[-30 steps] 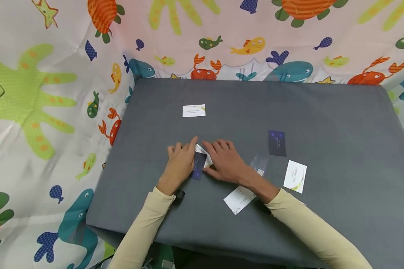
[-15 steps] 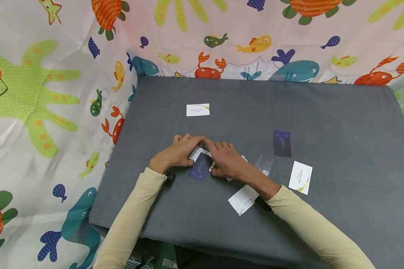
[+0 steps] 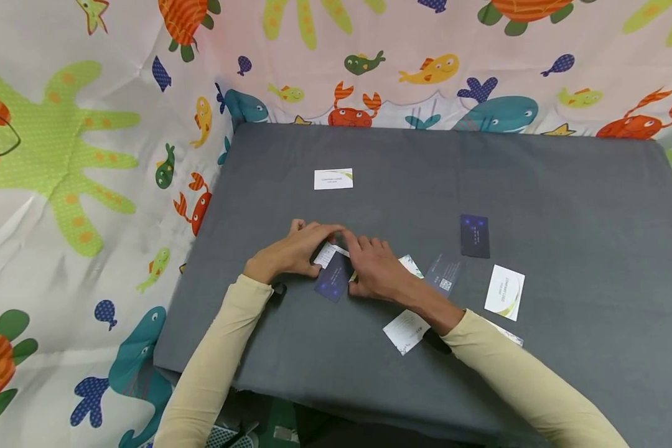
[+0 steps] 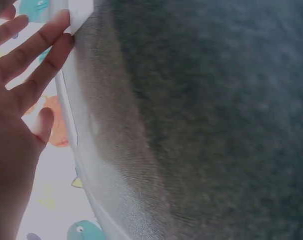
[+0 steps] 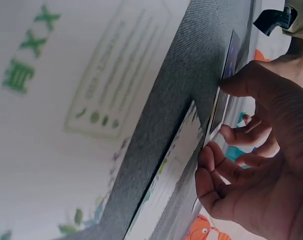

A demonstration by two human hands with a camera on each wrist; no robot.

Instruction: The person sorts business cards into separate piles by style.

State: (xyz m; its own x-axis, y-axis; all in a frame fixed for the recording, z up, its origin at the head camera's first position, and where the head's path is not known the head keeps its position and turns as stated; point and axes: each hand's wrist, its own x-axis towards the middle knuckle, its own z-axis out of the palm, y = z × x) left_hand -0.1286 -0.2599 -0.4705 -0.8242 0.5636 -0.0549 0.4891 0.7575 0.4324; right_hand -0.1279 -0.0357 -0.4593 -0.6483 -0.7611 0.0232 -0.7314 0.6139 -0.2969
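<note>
Between the two hands, a dark blue business card (image 3: 334, 278) lies angled over white business cards (image 3: 326, 254) on the grey cloth. My left hand (image 3: 292, 250) arches over their left side. In the left wrist view its fingers are nearly straight, fingertips touching a white card (image 4: 81, 12), thumb apart from them. My right hand (image 3: 376, 267) holds the cards' right side. In the right wrist view its thumb and curled fingers (image 5: 226, 132) are at opposite edges of the cards. The fingertips of both hands meet at the far side. Palms hide part of the cards.
Single cards lie about the grey table (image 3: 571, 205): a white card (image 3: 333, 179) at the back, a dark blue card (image 3: 475, 236), a white card (image 3: 504, 292) at right. Another blue card (image 3: 443, 272) and white cards (image 3: 406, 331) lie around my right forearm.
My left hand has turned and swung its fingers over the cards to meet the right hand's fingertips, uncovering more of the blue card. The view has shifted slightly.
</note>
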